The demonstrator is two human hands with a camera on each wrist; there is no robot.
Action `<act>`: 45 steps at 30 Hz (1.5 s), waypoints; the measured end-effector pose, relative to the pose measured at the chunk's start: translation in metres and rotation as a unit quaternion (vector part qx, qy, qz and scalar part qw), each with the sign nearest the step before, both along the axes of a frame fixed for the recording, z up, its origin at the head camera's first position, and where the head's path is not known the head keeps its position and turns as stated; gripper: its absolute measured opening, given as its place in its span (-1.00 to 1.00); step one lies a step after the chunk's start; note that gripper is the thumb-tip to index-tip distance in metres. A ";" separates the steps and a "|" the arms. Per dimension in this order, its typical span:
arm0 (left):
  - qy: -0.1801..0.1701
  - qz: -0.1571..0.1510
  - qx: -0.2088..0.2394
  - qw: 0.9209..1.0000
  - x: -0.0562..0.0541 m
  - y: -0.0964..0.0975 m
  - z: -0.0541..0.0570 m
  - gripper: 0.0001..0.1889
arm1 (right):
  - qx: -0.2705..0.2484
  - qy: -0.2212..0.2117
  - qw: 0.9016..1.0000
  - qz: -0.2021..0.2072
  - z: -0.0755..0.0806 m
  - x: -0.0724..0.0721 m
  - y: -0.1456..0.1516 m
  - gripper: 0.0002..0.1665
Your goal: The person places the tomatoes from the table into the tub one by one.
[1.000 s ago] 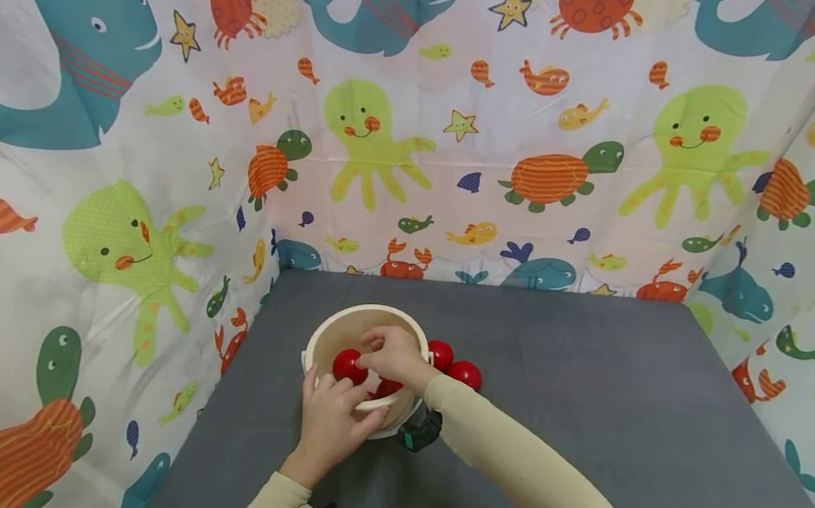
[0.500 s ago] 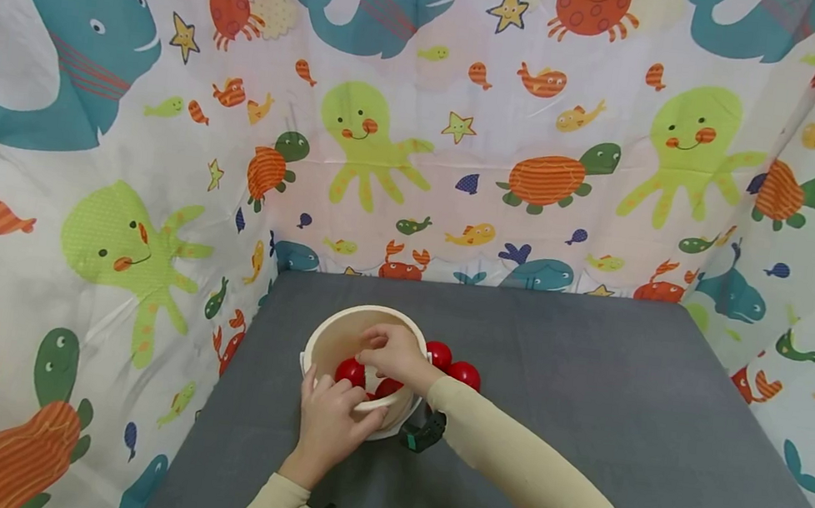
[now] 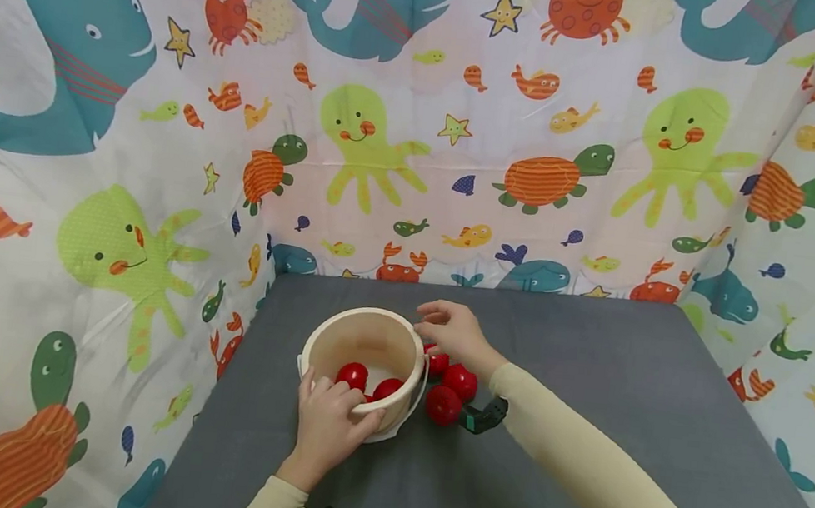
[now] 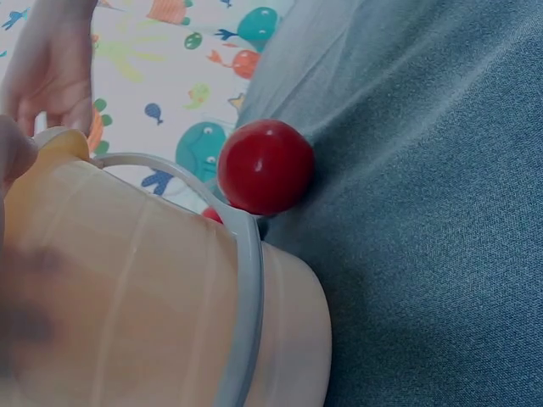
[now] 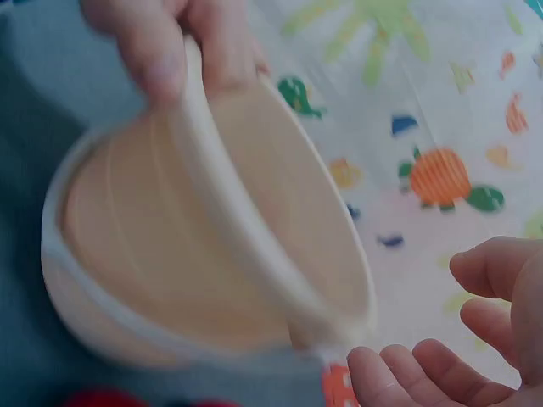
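Observation:
A cream bucket with a thin handle stands on the grey cloth. Inside it lie red balls, partly hidden by its near wall and my hand. My left hand grips the near rim, fingers over the edge and thumb outside. Just past the bucket's right rim is my right hand, its fingers loosely bent and nothing between them. Below that hand and wrist, several more red balls lie beside the bucket. One red ball shows near the handle in the left wrist view.
Grey cloth covers the tabletop. A white curtain printed with sea animals stands behind and along both sides. Black wrist cameras are strapped to both forearms.
My right hand has come out of the bucket and moved right, past the rim, above the balls outside. More of the bucket's inside shows. My left hand keeps its grip on the rim.

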State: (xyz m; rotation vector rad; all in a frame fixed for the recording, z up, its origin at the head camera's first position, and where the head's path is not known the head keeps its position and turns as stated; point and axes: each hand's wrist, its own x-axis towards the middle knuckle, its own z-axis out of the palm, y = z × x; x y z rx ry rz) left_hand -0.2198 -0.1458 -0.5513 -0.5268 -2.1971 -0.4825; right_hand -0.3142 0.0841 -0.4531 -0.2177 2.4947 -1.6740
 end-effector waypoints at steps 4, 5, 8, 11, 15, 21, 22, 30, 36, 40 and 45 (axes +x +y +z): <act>-0.001 0.000 0.002 1.000 0.000 -0.001 -0.001 -0.76 | 0.010 -0.009 1.000 -0.020 -0.002 -0.004 0.037 -0.51; -0.003 0.000 0.002 1.000 0.000 -0.001 -0.001 -0.76 | 0.008 -0.012 1.000 -0.024 -0.003 -0.005 0.047 -0.50; -0.009 -0.001 0.003 1.000 0.000 -0.002 -0.001 -0.77 | 0.004 -0.013 0.999 -0.035 -0.008 -0.006 0.075 -0.49; -0.011 -0.004 0.005 1.000 0.000 -0.002 0.000 -0.77 | -0.003 -0.014 0.999 -0.045 -0.014 -0.005 0.100 -0.46; -0.011 -0.008 0.007 1.000 0.000 -0.002 0.000 -0.78 | -0.012 -0.015 0.998 -0.064 -0.025 0.000 0.125 -0.43; -0.020 -0.004 0.005 1.000 0.001 -0.002 0.002 -0.77 | -0.008 -0.030 0.995 -0.093 -0.045 0.009 0.147 -0.39; -0.020 -0.005 0.005 1.000 0.002 -0.002 0.002 -0.77 | -0.004 -0.034 0.995 -0.097 -0.048 0.010 0.150 -0.39; -0.012 -0.009 0.005 1.000 0.001 0.000 0.001 -0.78 | 0.002 -0.052 0.992 -0.115 -0.076 0.015 0.152 -0.39; -0.012 -0.005 0.003 1.000 0.000 0.000 0.002 -0.77 | -0.025 -0.077 0.990 -0.117 -0.097 0.015 0.137 -0.40; -0.016 -0.006 0.001 1.000 0.000 0.001 0.002 -0.77 | -0.032 -0.085 0.989 -0.112 -0.109 0.015 0.123 -0.39; -0.020 -0.002 0.001 1.000 0.000 0.001 0.001 -0.78 | -0.030 -0.098 0.988 -0.112 -0.119 0.016 0.105 -0.35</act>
